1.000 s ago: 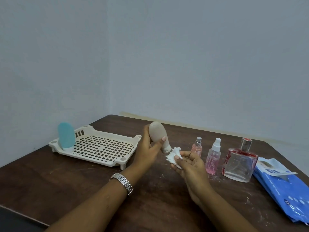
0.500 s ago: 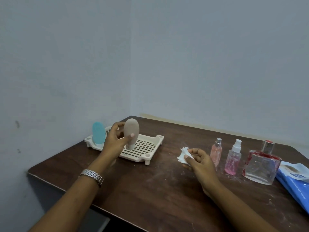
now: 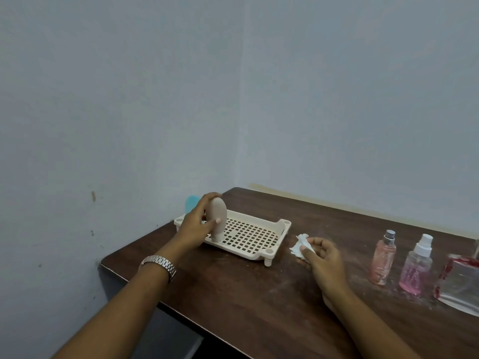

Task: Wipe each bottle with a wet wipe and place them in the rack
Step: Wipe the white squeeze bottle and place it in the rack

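Note:
My left hand [image 3: 196, 226] grips a beige bottle [image 3: 219, 216], held cap-down and upright, its cap touching the grid floor of the cream rack [image 3: 269, 251] near the rack's left end. A teal bottle [image 3: 191, 203] stands at the rack's far left, mostly hidden behind my left hand. My right hand [image 3: 321, 259] pinches a crumpled white wet wipe [image 3: 299, 246] just right of the rack, low over the table. Two pink spray bottles [image 3: 383, 257] [image 3: 417, 265] and a square glass perfume bottle [image 3: 460, 283] stand on the table to the right.
The dark wooden table [image 3: 259, 294] sits in a room corner, with walls close behind and to the left. Its left and front edges run near the rack. The perfume bottle is cut off by the right frame edge.
My left hand has carried the beige bottle leftward from beside the wipe down into the rack. My right hand, still holding the wipe, has lowered toward the table. The view has swung left.

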A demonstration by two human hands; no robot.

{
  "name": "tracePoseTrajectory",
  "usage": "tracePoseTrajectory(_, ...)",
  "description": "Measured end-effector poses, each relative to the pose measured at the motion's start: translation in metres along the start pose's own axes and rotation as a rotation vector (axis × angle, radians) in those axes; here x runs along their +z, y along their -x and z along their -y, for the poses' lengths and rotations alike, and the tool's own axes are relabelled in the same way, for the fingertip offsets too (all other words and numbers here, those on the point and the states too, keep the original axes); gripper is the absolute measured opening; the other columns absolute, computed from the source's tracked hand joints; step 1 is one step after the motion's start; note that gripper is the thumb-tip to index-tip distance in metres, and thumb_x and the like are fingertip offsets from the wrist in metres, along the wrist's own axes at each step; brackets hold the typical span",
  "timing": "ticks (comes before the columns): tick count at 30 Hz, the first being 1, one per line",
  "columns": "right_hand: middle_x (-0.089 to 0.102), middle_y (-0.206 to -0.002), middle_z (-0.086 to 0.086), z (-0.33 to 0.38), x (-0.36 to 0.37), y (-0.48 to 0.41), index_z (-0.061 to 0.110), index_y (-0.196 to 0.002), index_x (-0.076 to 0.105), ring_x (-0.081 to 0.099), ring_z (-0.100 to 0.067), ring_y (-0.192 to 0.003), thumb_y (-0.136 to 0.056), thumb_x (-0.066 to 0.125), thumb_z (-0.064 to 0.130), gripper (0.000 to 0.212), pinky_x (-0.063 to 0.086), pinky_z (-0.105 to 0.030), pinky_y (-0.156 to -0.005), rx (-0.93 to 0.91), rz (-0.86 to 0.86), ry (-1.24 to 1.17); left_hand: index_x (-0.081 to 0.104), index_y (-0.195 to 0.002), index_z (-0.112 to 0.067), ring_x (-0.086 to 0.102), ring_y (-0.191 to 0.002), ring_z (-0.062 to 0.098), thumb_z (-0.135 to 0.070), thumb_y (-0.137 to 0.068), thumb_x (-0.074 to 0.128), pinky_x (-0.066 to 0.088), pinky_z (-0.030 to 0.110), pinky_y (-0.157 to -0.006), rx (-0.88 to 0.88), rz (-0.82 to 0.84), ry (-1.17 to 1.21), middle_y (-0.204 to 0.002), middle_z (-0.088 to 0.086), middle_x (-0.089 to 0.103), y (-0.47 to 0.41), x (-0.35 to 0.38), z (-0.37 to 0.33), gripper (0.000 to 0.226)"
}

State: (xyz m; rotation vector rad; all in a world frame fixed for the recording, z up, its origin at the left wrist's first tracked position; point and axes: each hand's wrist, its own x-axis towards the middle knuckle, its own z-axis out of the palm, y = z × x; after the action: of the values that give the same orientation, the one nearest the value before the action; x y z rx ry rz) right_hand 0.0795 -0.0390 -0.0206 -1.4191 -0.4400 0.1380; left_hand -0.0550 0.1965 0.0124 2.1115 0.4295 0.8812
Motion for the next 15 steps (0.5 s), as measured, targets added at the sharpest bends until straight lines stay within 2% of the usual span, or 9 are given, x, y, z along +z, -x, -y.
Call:
tracePoseTrajectory(6, 0.066, -0.093, -0.004, 0.005, -0.010, 0.001, 0.013, -0.095, 0.057, 0.067, -0.015, -0.081, -0.088, 0.059, 0.001, 0.014, 0.057, -0.020, -0.061, -0.012, 0.006, -0.053, 0.044, -0.125, -0.040, 0.056, -0.095, 0.018, -0.009, -0.090, 0.061, 0.047, 0.014, -0.068, 0.066, 0.086, -0.155, -0.125, 0.001, 0.045, -0.011, -0.007, 0.004, 0.050)
tracePoseTrajectory(10, 0.067, -0.092, -0.005, 0.005, -0.008, 0.003, 0.012, -0.097, 0.058, 0.067, -0.017, -0.081, -0.088, 0.058, 0.000, 0.014, 0.057, -0.020, -0.061, -0.014, 0.020, -0.059, 0.045, -0.120, -0.045, 0.055, -0.097, 0.018, -0.007, -0.086, 0.066, 0.050, 0.028, -0.087, 0.109, 0.121, -0.258, -0.122, 0.000, 0.045, -0.018, -0.014, 0.000, 0.056)
tracePoseTrajectory(15, 0.067, -0.093, -0.007, 0.006, -0.007, 0.005, 0.011, -0.097, 0.057, 0.067, -0.017, -0.081, -0.088, 0.057, 0.000, 0.014, 0.057, -0.020, -0.060, -0.018, 0.038, -0.067, 0.054, -0.117, -0.036, 0.060, -0.085, 0.019, -0.006, -0.082, 0.070, 0.054, 0.030, -0.073, 0.126, 0.082, -0.330, -0.108, -0.003, 0.054, -0.024, -0.018, -0.001, 0.048)
